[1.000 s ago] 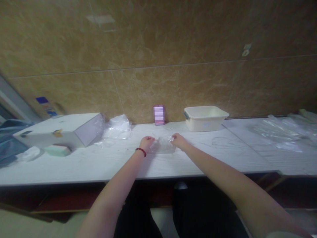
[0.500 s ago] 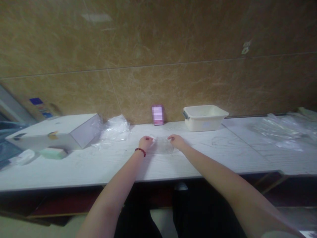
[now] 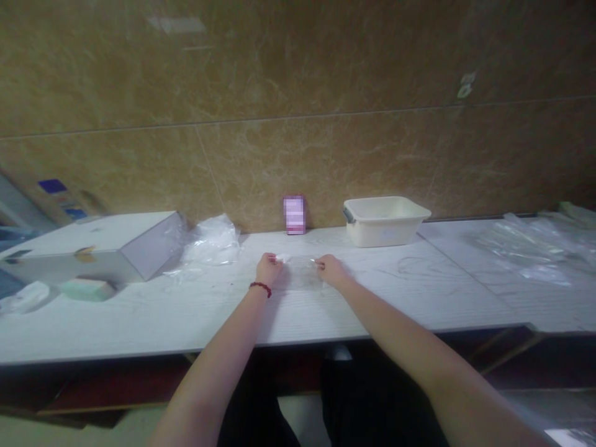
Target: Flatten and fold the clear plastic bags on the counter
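A small clear plastic bag [image 3: 300, 273] lies flat on the white table [image 3: 279, 310], stretched between my two hands. My left hand [image 3: 267, 268], with a red bead bracelet at the wrist, pinches the bag's left edge. My right hand [image 3: 329, 269] pinches its right edge. Both hands rest on the tabletop with the fingers curled closed on the plastic.
A cream plastic tub [image 3: 384, 220] stands at the back right by the brown tiled wall. A small pink box [image 3: 294, 215] leans on the wall. A white carton [image 3: 93, 245], crumpled plastic [image 3: 209, 243] and a green sponge [image 3: 87, 289] lie left. Clear plastic sheets [image 3: 531, 248] cover the right end.
The bag has been lowered and now lies flatter on the table. Both hands have shifted slightly left and further from me, still holding its edges.
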`<action>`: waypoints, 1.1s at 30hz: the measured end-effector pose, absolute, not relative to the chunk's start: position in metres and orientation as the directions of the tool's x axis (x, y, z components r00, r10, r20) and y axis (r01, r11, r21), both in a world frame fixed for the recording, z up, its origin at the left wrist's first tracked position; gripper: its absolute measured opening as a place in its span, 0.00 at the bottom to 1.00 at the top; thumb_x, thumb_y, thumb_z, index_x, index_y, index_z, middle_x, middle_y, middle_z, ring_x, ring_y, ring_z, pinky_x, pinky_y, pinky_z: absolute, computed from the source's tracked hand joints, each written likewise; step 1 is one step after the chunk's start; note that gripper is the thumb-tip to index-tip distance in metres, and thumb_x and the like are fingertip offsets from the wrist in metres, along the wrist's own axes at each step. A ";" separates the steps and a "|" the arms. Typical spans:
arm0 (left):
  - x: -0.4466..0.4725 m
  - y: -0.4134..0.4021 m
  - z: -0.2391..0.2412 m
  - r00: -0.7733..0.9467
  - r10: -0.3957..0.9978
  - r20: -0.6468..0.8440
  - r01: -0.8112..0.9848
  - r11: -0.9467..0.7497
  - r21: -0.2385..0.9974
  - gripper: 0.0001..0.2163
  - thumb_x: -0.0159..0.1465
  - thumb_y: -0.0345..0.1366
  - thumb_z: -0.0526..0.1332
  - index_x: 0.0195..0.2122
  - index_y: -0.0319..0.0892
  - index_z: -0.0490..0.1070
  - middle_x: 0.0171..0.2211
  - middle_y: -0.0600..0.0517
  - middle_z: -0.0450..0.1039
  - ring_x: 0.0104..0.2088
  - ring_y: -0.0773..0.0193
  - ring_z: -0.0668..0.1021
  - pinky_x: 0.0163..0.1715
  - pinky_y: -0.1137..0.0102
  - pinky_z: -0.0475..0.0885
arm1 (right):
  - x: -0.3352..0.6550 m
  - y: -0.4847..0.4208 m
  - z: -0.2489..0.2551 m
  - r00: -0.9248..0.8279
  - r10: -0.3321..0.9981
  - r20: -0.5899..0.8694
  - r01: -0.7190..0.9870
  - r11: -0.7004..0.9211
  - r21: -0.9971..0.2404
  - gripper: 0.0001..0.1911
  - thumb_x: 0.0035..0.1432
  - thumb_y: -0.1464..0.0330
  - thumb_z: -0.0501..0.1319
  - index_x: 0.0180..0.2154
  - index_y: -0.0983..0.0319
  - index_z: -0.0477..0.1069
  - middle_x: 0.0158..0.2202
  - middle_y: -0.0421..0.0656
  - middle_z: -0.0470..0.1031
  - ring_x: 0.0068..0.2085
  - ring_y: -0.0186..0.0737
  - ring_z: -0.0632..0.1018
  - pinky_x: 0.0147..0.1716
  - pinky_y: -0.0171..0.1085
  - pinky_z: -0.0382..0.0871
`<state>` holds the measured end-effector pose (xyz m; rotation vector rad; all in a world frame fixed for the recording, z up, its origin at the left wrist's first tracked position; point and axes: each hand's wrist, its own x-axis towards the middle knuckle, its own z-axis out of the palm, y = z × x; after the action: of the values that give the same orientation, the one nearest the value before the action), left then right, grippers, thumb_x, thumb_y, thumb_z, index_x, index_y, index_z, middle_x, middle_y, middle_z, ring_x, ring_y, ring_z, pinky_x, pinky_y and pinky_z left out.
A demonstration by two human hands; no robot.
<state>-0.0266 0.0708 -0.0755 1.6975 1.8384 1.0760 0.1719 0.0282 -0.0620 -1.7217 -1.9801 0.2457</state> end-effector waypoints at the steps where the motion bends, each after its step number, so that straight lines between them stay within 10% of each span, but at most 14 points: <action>1: -0.029 0.071 -0.074 -0.151 0.967 0.205 0.653 -0.058 0.755 0.16 0.48 0.35 0.58 0.39 0.38 0.62 0.34 0.48 0.70 0.31 0.66 0.72 0.31 0.73 0.65 | 0.172 0.028 -0.062 -0.073 0.966 0.250 0.879 0.181 -0.441 0.15 0.45 0.77 0.52 0.35 0.63 0.71 0.37 0.44 0.72 0.40 0.36 0.70 0.39 0.29 0.61; 7: -0.038 0.054 -0.057 0.129 0.892 0.434 0.832 -0.336 0.442 0.11 0.55 0.33 0.52 0.38 0.38 0.66 0.39 0.46 0.68 0.41 0.62 0.69 0.43 0.69 0.62 | 0.173 0.026 -0.061 -0.055 0.976 0.213 0.887 0.145 -0.438 0.13 0.46 0.76 0.52 0.33 0.62 0.72 0.37 0.45 0.71 0.40 0.37 0.70 0.39 0.30 0.60; 13: -0.005 0.011 -0.057 0.527 0.804 0.276 0.769 -0.589 0.250 0.16 0.58 0.41 0.48 0.45 0.40 0.63 0.46 0.45 0.65 0.47 0.57 0.66 0.49 0.61 0.54 | 0.173 0.024 -0.059 -0.016 0.978 0.210 0.881 0.113 -0.460 0.12 0.47 0.76 0.52 0.33 0.63 0.72 0.36 0.45 0.71 0.39 0.35 0.70 0.37 0.28 0.60; 33: 0.004 0.002 -0.073 0.575 0.801 0.167 0.811 -0.585 0.014 0.22 0.60 0.40 0.41 0.54 0.37 0.52 0.55 0.44 0.51 0.54 0.53 0.54 0.49 0.54 0.49 | 0.172 0.021 -0.057 -0.087 0.940 0.329 0.946 0.181 -0.267 0.11 0.50 0.71 0.52 0.34 0.66 0.70 0.39 0.50 0.68 0.44 0.40 0.67 0.46 0.36 0.54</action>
<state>0.0044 0.0023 -0.0734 2.8439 1.4572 0.2495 0.1722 0.0210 -0.0571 -1.7724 -2.0425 -0.0192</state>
